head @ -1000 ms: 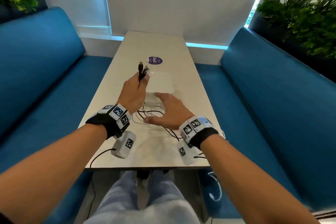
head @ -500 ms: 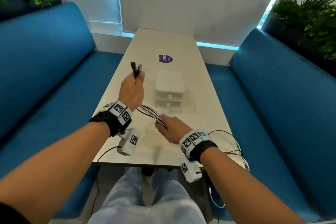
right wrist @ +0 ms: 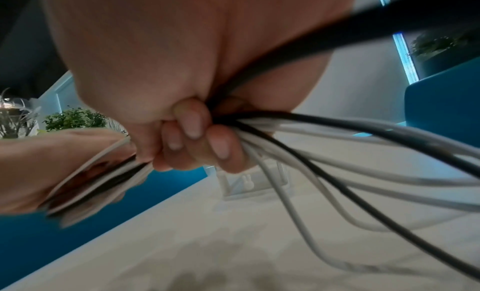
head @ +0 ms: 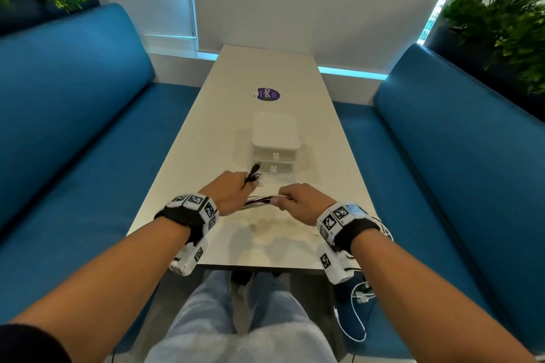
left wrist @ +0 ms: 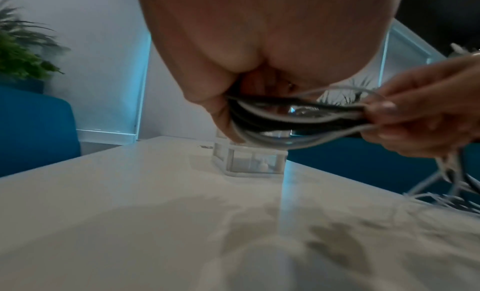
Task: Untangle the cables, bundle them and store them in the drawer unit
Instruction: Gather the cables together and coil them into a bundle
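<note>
A bunch of black and white cables runs between my two hands above the near part of the table. My left hand grips one end, with black plugs sticking out past its fingers. My right hand is curled round the same cables, which trail off to the right and hang over the table edge. The left wrist view shows the strands bridging both hands. A small white drawer unit stands just beyond the hands, both drawers closed.
The long white table runs between two blue benches. A purple round sticker lies beyond the drawer unit. Plants stand behind both benches. My legs are under the near table edge.
My right hand went from flat over the cables to gripping them. My left hand has come down and back from its raised position, so both hands now hold the bunch close together.
</note>
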`<action>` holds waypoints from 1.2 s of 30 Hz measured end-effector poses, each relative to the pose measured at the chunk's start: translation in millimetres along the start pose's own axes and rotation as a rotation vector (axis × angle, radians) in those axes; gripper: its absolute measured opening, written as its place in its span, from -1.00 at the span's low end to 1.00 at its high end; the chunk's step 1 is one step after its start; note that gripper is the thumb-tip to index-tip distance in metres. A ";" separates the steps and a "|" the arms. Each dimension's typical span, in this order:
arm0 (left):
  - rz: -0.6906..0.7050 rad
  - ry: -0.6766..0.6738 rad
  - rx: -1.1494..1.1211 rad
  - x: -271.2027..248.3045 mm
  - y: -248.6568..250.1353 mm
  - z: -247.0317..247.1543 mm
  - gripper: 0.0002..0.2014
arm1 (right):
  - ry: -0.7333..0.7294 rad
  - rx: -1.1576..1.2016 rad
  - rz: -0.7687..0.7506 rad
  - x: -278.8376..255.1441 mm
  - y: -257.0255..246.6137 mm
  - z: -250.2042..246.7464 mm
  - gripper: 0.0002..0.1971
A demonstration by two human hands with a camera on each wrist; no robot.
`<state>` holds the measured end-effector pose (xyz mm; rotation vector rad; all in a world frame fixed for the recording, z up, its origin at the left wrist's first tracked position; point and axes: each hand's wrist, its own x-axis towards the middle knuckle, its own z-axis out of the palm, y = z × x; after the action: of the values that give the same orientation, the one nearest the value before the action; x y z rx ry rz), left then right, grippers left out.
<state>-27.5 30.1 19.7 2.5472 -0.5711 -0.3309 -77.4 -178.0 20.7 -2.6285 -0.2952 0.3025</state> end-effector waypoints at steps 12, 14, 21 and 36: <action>0.007 -0.041 -0.151 1.3 7.8 36.7 -0.41 | 0.064 -0.092 0.072 8.2 8.3 1.9 -0.66; -0.012 -0.067 -0.038 3.8 7.1 38.7 -0.56 | 0.046 -0.115 0.059 9.0 6.6 2.4 -0.70; 0.008 -0.188 0.150 2.5 12.4 37.9 -0.77 | -0.055 -0.086 0.077 0.3 6.1 6.0 -0.80; 0.109 -0.027 0.064 2.1 16.2 25.2 -0.49 | -0.042 -0.115 0.198 4.2 9.3 3.1 -0.71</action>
<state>-39.4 5.8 6.7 2.5637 -0.7393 -0.3137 -72.7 -183.6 13.0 -2.7722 -0.0669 0.4184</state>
